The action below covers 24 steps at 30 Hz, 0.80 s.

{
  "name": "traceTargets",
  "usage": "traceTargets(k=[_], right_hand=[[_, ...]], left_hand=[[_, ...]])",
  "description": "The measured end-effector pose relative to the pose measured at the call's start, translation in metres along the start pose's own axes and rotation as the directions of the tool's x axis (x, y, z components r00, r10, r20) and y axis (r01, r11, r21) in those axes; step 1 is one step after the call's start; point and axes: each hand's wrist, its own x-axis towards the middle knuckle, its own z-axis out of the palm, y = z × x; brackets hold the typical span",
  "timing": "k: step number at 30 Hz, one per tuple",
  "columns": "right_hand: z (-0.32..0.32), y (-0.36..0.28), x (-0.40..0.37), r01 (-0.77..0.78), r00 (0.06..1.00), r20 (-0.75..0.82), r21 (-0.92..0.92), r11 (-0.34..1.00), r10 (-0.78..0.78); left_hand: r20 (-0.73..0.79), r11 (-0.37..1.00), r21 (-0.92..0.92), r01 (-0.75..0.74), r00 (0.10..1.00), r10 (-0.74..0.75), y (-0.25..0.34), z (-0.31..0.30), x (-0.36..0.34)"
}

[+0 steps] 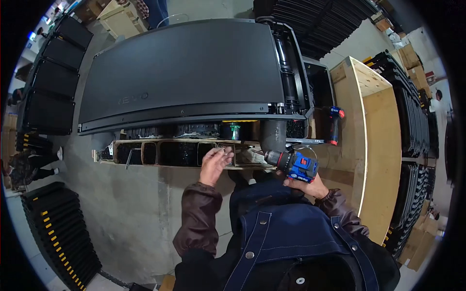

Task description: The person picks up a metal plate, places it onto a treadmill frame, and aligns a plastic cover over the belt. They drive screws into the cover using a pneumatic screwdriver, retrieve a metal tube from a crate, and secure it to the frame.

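My right hand (315, 187) is wrapped around a blue-and-black cordless drill (302, 166), whose chuck points left above the right end of a wooden parts tray (142, 154). My left hand (213, 166) hovers over the middle of that tray, thumb and fingers pinched together. Whatever is between those fingertips is too small to name. The tray's compartments hold small dark parts. Just beyond it stands a large black assembly (189, 68) with a flat, smooth top panel and a dark cylindrical leg (273, 136) near the drill.
A second blue-and-red power tool (335, 127) stands at the assembly's right end. Further right is an open wooden crate (381, 145). Stacked black panels (56, 233) stand at lower left, with more along both sides. Another person (31, 167) is at far left.
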Motion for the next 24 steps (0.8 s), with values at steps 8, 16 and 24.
traceTargets(k=[8, 16, 24], right_hand=[[-0.029, -0.017, -0.006, -0.003, 0.998, 0.058, 0.102, 0.995, -0.003], [-0.096, 0.003, -0.014, 0.041, 0.999, 0.027, 0.218, 0.975, -0.048], [-0.203, 0.01, -0.01, 0.407, 0.91, 0.044, -0.283, 0.868, -0.412]], left_hand=[[0.376, 0.954, -0.287, 0.087, 0.926, 0.029, -0.016, 0.111, -0.017], [0.411, 0.979, -0.162, 0.123, 0.911, -0.047, -0.03, 0.18, 0.015], [0.307, 0.964, 0.238, 0.118, 0.933, -0.19, -0.041, 0.274, 0.065]])
